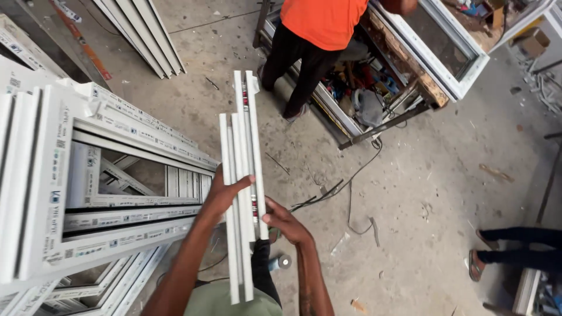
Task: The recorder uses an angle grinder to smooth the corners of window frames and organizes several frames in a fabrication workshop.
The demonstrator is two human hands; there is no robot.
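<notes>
Concrete floor (410,193), dusty and strewn with scraps, fills the workshop, and everything is placed here against the bundle of white profiles (243,175) held upright in the middle of the view. Left of the bundle, stacked white window frames (105,193) lean together, almost touching it, with more profiles (146,35) lying farther up. The left hand (225,193) wraps around the bundle's left edge, thumb across the front, closed on it; the right hand (284,225) presses the bundle's right edge lower down, fingers closed against it. The pieces sit at uneven heights, so a good carry likely means squeezing from both sides evenly and keeping the lengths parallel, so no piece slides out. Above the bundle a person in an orange shirt (322,20) bends over a cluttered workbench (374,93). Right of the bundle a black cable (345,187) snakes over the floor, a trip hazard worth stepping around. Far right, another person's sandalled feet (486,251) rest on the floor, well apart from the bundle.
</notes>
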